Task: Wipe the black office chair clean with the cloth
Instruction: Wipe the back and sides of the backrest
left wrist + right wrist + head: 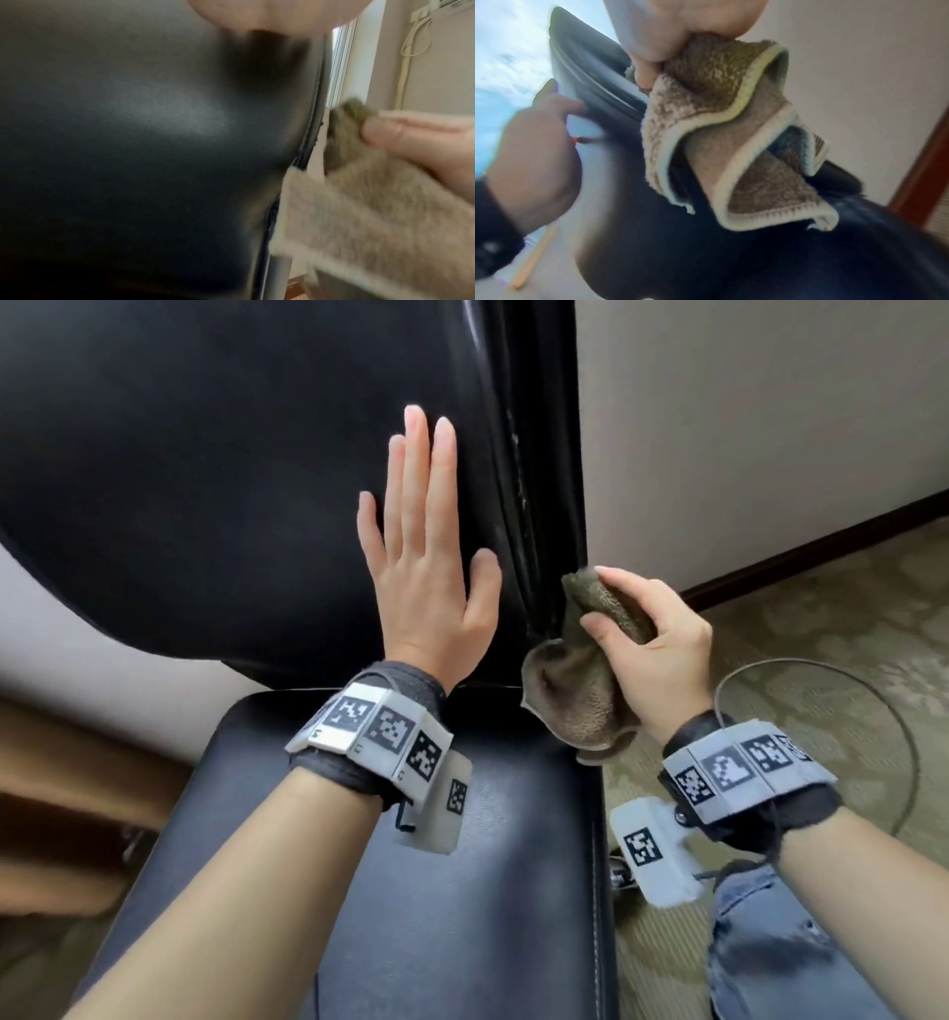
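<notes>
- My left hand (429,567) lies flat on the chair's backrest (205,469), fingers straight and close together, thumb set a little apart, near the backrest's right edge.
- My right hand (655,649) grips the cloth (575,690), bunched, with thumb and fingers curled round its upper part.
- I see the cloth just beside the right edge of the backrest, low down where it meets the seat (462,891); from the head view its top seems to touch that edge, though I cannot tell for sure.
- The rest of the cloth hangs loose below my fist, over the seat's back right corner.
- In the right wrist view the cloth (731,142) is brown terry with a pale stitched hem, folds drooping in front of the dark chair (706,253); my left hand (539,152) shows at the left, blurred.
- In the left wrist view the backrest (141,152) fills the frame, with the cloth (372,203) and my right hand's fingers (401,130) at its right edge.
- Both my wrists carry grey bands with black-and-white markers (390,731).
- To the right: a pale wall (770,428), a dark skirting (821,546), patterned carpet (847,618) and a thin cable (873,690) looping on it.
- My knee in blue jeans (770,958) shows at lower right.
</notes>
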A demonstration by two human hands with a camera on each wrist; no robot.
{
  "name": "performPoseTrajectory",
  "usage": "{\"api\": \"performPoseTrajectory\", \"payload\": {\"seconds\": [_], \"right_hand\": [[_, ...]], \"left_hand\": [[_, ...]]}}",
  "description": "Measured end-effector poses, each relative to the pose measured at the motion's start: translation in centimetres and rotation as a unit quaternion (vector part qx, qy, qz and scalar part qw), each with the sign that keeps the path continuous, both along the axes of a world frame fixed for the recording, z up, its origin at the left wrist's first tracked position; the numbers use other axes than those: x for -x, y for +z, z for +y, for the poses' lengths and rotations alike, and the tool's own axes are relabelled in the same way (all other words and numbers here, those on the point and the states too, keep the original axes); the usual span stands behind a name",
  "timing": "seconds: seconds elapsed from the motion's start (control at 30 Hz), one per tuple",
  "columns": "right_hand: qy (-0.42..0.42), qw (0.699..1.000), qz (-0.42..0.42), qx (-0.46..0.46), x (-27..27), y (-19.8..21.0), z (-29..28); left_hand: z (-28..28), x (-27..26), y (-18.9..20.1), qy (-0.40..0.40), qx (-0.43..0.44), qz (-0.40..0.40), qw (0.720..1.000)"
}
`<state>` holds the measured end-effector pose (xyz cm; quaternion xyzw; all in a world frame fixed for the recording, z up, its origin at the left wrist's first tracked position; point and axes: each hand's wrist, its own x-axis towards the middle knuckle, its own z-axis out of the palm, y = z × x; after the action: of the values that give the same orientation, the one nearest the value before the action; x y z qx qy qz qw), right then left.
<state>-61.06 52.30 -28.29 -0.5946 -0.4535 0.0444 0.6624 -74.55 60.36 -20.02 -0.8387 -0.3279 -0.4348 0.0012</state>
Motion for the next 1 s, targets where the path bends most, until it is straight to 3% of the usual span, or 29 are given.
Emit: {"api": "performPoseTrajectory", "payload": {"seconds": [0.1,0.2,0.33,0.47,0.63,0.77,1.0], "right_hand": [[0.004,0.998,-0.018,-0.056,1.3,1.3,1.1],[-0.017,0.996,-0.044,-0.079,1.6,-0.2,2.1],[-0.006,0.999,-0.040,0.023,0.6,-4.3,2.2],[-0.003,0.991,0.076,0.111,-0.9,-5.1,1.7],[0.065,0.972,0.224,0.026,1.6,-1.5,1.0],[0.034,0.960,0.277,0.007,3.3,-1.4,2.0],[-0.023,0.934,0.345,0.091,2.4,-3.2,2.9]], "left_hand": [[0.2,0.1,-1.1,0.004,-0.007,0.001,1.000],[0.3,0.2,-1.7,-0.001,-0.011,0.016,1.000],[0.4,0.1,-2.1,0.003,-0.018,0.019,1.000],[0.2,0.1,-2.1,-0.003,-0.014,0.016,1.000],[0.2,0.1,-2.0,-0.003,-0.013,0.011,1.000],[-0.3,0.0,-1.8,-0.012,0.008,0.003,1.000],[-0.4,0.4,-1.4,-0.006,0.017,0.017,1.000]]}}
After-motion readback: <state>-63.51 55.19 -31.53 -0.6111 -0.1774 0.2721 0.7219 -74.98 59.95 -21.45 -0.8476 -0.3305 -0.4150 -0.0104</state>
